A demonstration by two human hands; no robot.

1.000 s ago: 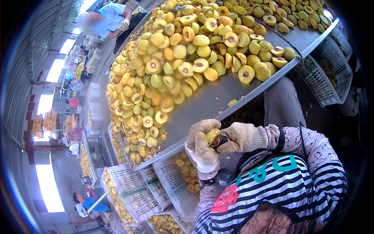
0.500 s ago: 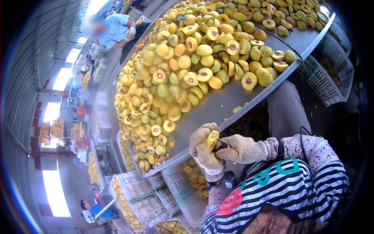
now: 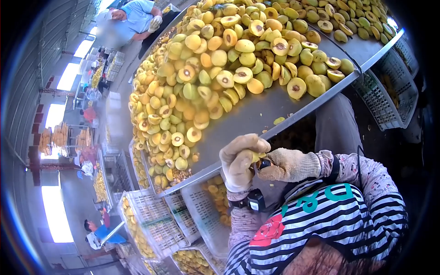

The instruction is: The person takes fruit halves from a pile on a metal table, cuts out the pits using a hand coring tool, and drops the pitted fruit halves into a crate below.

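My left hand [image 3: 240, 161], in a cream work glove, is curled closed around a yellow peach half [image 3: 257, 156], mostly hidden by the fingers. My right hand [image 3: 293, 165], gloved too, is closed on a small dark-handled tool [image 3: 264, 163] against the fruit. The tool's working end is hidden. Both hands meet just off the near edge of the metal table [image 3: 238, 119]. A big heap of cut peach halves [image 3: 224, 78] covers much of it, some with brown pits or hollows showing.
Plastic crates [image 3: 206, 213] holding yellow fruit stand below the table on the left; more crates [image 3: 389, 91] are on the right. A raised metal rim [image 3: 316, 103] edges the table. Across it stands a person in a blue shirt [image 3: 137, 18]. Other people work farther off.
The view has shifted slightly. My left hand has turned and wraps further over the peach half, hiding more of it. My right hand stays close against it with the tool.
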